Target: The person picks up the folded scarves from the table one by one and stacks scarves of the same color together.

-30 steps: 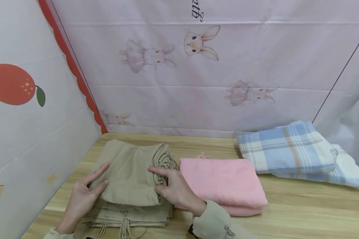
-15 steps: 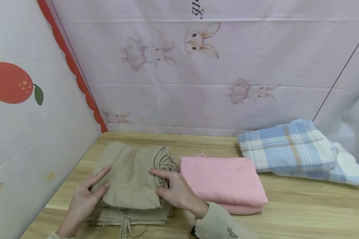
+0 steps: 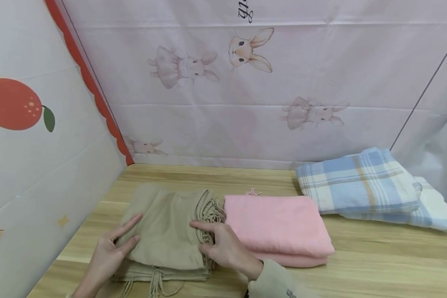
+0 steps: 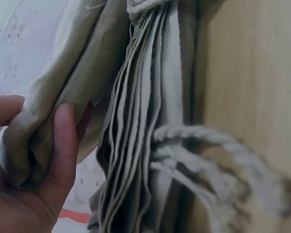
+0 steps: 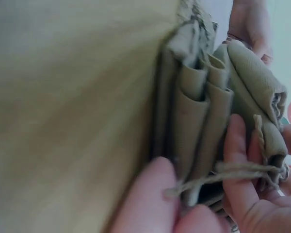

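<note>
- beige scarf (image 3: 164, 231): folded into a thick stack of layers, lying flat at the table's (image 3: 376, 265) front left
- twisted fringe tassels stick out at its right edge and near edge
- top fold sits slightly skewed

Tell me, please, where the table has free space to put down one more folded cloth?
Bare wood lies in front of the plaid blanket, right of the pink towel, and in a strip along the back wall. The left is crowded: both hands grip the beige scarf.

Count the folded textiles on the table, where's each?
3: beige fringed scarf front left between left hand and right hand; pink towel centre; blue plaid blanket back right.
</note>
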`<state>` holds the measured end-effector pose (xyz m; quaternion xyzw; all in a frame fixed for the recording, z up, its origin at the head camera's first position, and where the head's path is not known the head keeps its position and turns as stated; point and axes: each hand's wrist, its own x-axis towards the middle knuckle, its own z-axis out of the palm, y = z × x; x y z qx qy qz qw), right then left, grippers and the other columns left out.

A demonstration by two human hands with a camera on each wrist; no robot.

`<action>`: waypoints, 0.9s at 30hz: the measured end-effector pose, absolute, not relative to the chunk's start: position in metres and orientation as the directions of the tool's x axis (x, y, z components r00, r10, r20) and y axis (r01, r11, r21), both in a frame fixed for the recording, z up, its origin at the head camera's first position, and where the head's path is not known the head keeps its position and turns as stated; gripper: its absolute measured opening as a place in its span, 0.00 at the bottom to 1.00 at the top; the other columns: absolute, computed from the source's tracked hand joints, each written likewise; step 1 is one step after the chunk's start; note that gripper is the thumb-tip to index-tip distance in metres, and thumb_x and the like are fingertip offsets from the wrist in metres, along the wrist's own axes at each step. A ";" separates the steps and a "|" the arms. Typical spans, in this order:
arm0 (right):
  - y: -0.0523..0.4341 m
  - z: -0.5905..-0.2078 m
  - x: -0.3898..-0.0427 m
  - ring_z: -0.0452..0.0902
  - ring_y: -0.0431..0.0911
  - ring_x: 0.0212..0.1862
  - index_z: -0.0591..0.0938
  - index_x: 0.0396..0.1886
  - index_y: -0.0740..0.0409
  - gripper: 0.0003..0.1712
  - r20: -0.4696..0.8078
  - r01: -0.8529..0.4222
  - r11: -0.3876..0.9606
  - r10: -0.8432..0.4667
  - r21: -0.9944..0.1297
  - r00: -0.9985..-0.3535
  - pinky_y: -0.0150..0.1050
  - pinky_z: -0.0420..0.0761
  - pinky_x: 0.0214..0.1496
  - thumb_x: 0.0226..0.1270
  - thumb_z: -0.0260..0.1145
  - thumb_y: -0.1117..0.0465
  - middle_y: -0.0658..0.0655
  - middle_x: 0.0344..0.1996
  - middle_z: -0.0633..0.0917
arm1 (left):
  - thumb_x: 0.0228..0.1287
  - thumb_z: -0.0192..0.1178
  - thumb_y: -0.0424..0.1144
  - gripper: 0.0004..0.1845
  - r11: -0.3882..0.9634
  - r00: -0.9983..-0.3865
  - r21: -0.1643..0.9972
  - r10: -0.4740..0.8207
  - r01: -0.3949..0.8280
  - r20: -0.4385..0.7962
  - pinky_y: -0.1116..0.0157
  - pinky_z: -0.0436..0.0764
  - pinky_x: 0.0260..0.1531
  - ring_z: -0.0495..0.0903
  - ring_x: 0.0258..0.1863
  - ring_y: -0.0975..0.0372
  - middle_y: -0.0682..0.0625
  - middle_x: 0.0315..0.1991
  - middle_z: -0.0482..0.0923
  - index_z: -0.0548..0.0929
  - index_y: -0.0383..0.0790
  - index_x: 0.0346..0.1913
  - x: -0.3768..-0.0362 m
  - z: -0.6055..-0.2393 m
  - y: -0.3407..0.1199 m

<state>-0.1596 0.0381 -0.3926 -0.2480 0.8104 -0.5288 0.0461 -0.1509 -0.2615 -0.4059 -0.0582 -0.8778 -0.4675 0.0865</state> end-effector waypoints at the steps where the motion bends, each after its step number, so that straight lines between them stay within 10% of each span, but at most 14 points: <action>1: 0.039 -0.394 -0.159 0.60 0.32 0.15 0.81 0.65 0.58 0.34 0.175 -0.340 0.318 -0.449 -0.885 -0.876 0.26 0.68 0.18 0.58 0.67 0.78 0.63 0.65 0.78 | 0.70 0.66 0.38 0.30 0.551 -0.983 0.820 0.014 0.159 0.181 0.75 0.62 0.65 0.60 0.72 0.41 0.43 0.72 0.67 0.73 0.41 0.72 -0.150 -0.406 -0.263; 6: 0.043 -0.400 -0.155 0.61 0.32 0.15 0.79 0.67 0.57 0.35 0.128 -0.289 0.312 -0.450 -0.905 -0.884 0.26 0.67 0.15 0.58 0.68 0.78 0.62 0.67 0.77 | 0.70 0.66 0.47 0.33 0.562 -0.998 0.826 -0.016 0.041 0.060 0.61 0.63 0.69 0.57 0.74 0.40 0.43 0.74 0.63 0.71 0.44 0.74 -0.145 -0.408 -0.270; 12: 0.046 -0.404 -0.149 0.68 0.38 0.13 0.75 0.71 0.57 0.44 0.015 -0.189 0.342 -0.452 -0.921 -0.892 0.30 0.72 0.14 0.52 0.69 0.81 0.75 0.66 0.73 | 0.74 0.62 0.45 0.34 0.429 -0.995 0.899 -0.005 -0.088 -0.095 0.64 0.84 0.43 0.56 0.72 0.40 0.34 0.77 0.53 0.64 0.41 0.77 -0.144 -0.414 -0.275; 20: 0.045 -0.401 -0.152 0.80 0.43 0.32 0.66 0.77 0.61 0.51 -0.059 -0.221 0.482 -0.500 -0.848 -0.864 0.33 0.81 0.31 0.49 0.72 0.77 0.69 0.68 0.73 | 0.77 0.57 0.39 0.33 0.337 -0.974 0.923 0.057 -0.187 -0.218 0.56 0.86 0.40 0.54 0.72 0.36 0.29 0.79 0.40 0.58 0.38 0.78 -0.159 -0.419 -0.276; 24: 0.037 -0.398 -0.157 0.68 0.39 0.19 0.62 0.79 0.61 0.52 -0.079 -0.214 0.481 -0.520 -0.850 -0.851 0.32 0.79 0.27 0.52 0.70 0.76 0.66 0.70 0.72 | 0.77 0.56 0.39 0.33 0.373 -0.976 0.912 0.061 -0.172 -0.209 0.57 0.86 0.40 0.77 0.58 0.53 0.27 0.78 0.41 0.57 0.38 0.78 -0.170 -0.416 -0.283; 27: 0.033 -0.398 -0.162 0.80 0.39 0.42 0.62 0.79 0.60 0.51 -0.073 -0.224 0.495 -0.512 -0.839 -0.856 0.33 0.80 0.49 0.54 0.69 0.76 0.61 0.73 0.69 | 0.78 0.56 0.40 0.33 0.383 -0.976 0.907 0.061 -0.173 -0.211 0.58 0.86 0.39 0.78 0.40 0.70 0.26 0.77 0.41 0.57 0.38 0.78 -0.179 -0.415 -0.287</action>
